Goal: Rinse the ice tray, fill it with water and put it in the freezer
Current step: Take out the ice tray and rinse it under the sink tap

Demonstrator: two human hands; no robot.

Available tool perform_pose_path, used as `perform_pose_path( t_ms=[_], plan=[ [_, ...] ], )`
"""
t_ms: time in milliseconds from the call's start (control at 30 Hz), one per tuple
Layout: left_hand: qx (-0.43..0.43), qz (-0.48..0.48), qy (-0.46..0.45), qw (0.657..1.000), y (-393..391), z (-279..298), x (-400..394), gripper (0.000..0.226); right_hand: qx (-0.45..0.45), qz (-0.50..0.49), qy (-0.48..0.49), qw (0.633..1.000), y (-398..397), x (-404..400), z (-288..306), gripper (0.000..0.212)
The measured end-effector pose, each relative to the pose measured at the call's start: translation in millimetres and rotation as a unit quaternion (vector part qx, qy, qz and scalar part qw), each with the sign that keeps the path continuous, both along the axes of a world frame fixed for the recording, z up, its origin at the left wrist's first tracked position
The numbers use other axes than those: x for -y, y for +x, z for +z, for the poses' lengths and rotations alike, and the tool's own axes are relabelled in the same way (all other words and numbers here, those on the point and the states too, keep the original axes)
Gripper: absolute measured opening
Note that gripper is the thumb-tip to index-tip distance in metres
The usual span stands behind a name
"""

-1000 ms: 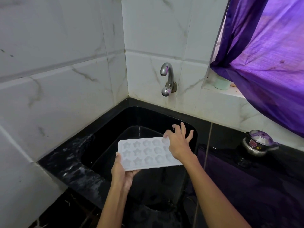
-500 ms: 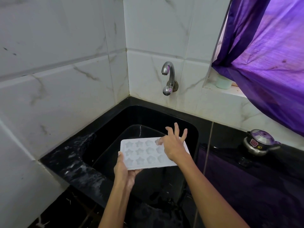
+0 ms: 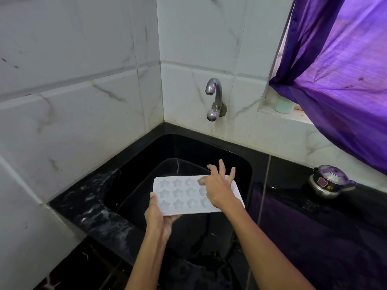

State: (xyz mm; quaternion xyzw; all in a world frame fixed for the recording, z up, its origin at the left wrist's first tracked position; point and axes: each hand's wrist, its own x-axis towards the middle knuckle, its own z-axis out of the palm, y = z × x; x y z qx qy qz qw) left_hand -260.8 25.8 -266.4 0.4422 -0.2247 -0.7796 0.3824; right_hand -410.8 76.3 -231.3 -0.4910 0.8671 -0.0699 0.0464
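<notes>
A white ice tray (image 3: 178, 193) with star and round moulds is held level over the black sink (image 3: 240, 164). My left hand (image 3: 158, 216) grips its near left corner, thumb on top and fingers underneath. My right hand (image 3: 217, 186) lies on the tray's right half with fingers spread and straight, rubbing the moulds. The steel tap (image 3: 213, 97) sticks out of the tiled wall above the sink; no water runs from it.
White marble tiles wall the left and back. A wet black counter (image 3: 88, 206) edges the sink. To the right stand a small steel pot with a lid (image 3: 328, 181), a purple curtain (image 3: 345, 80) and a pale cup (image 3: 283, 104) on the window ledge.
My right hand has slid leftward across the tray's moulds, fingers still spread. The left hand keeps its grip and the tray stays over the sink.
</notes>
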Motion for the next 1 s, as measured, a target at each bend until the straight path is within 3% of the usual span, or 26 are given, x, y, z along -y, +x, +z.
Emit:
perform_pose_path(
  t_ms=[1000],
  plan=[
    [0.012,0.016,-0.009,1.0,-10,4,-3,0.034,0.017,-0.01,0.005,1.0,-12,-1,-4,0.074]
  ],
)
